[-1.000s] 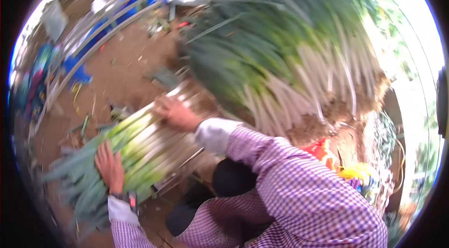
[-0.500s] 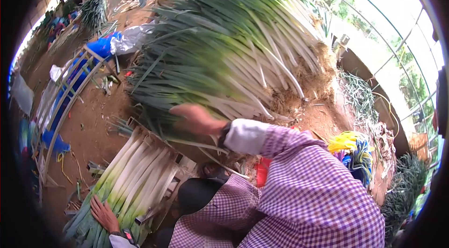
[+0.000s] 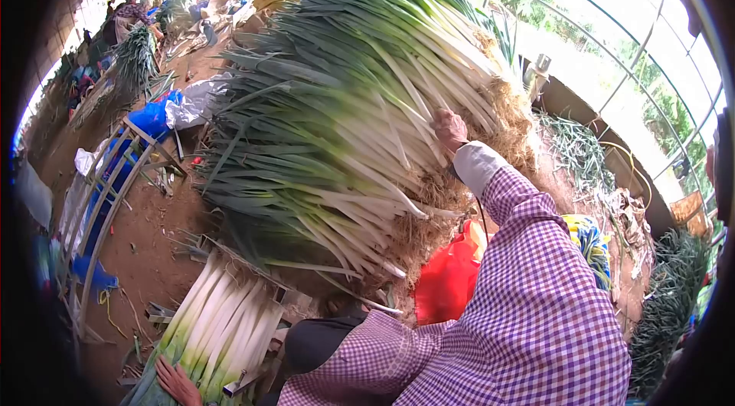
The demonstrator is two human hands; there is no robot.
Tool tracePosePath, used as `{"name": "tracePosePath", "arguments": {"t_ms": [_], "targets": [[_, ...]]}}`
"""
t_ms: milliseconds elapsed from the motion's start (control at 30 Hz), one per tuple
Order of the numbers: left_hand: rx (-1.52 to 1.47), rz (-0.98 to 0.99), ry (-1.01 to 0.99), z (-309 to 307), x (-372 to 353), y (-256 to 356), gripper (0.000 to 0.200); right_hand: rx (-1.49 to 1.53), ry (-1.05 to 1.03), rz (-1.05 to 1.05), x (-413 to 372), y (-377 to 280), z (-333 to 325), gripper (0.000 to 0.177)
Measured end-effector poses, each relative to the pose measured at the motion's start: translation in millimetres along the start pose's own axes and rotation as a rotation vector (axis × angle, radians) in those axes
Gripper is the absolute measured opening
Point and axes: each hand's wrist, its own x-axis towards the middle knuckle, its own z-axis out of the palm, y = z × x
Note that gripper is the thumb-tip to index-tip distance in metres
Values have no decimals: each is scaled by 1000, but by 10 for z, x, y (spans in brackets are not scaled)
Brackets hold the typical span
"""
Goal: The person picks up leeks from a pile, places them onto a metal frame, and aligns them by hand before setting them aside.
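A large heap of leeks (image 3: 367, 123) fills the middle, green leaves to the left and white stems with rough roots to the right. My right hand (image 3: 450, 130) reaches over the heap, its fingers closed around a white stem near the root side; the fingertips are partly hidden. At the lower left, a row of leeks (image 3: 222, 314) lies side by side on a metal frame (image 3: 243, 384). My left hand (image 3: 178, 381) rests flat on the green part of that row, fingers stretched out.
A red bag (image 3: 448, 272) lies beside my right arm. Blue and yellow twine (image 3: 588, 249) sits to the right. A curved metal rack (image 3: 107, 215) stands at the left. Leaf scraps (image 3: 578, 150) lie along the right wall. A person (image 3: 130, 14) is far back.
My right hand has moved up and right from the heap's near edge and closed on a white stem. The red bag shows more fully. My left hand stays on the row.
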Motion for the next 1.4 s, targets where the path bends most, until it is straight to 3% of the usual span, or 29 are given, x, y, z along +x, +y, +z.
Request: {"name": "tracePosePath", "arguments": {"t_ms": [100,333,467,567,600,633,667,767,833,900,933,967,1100,1167,1400], "targets": [[-23,-11,-20,-123,-29,25,62,10,81,19,65,39,150,25],[-59,-14,49,102,-6,-34,63,263,-329,89,242,-109,88,40],[-51,-40,45,93,-15,42,58,206,-423,107,159,-398,-105,43],[-52,-26,74,137,3,26,58,257,-547,71,-12,-595,-470,34],[-49,-30,95,155,19,30,57,440,-692,-110,-147,-613,-577,28],[-45,-29,109,170,7,35,57,655,-875,-61,-291,-614,-550,28],[-38,-20,121,185,-18,33,57,521,-887,19,-580,-731,-513,26],[-59,-33,80,172,-4,25,57,1017,-1142,273,-1461,-861,-312,20],[-81,-43,85,181,8,36,56,1176,-1080,375,-1578,-969,-189,30],[-97,-47,88,128,-2,52,56,1229,-742,522,-1530,-1126,-43,38],[-109,-44,113,122,-9,57,56,1127,-524,468,-1408,-1146,85,47],[-123,-39,117,103,-14,86,56,1218,-212,317,-1363,-1101,354,54],[-158,-49,153,121,-18,96,56,1185,-339,259,-1523,-1331,-92,43],[-188,-48,170,51,-38,128,57,1195,-410,260,-1968,-1511,-403,49],[-194,-28,273,-1,-66,141,58,1265,-951,177,-3242,-1967,-1181,51]]}}
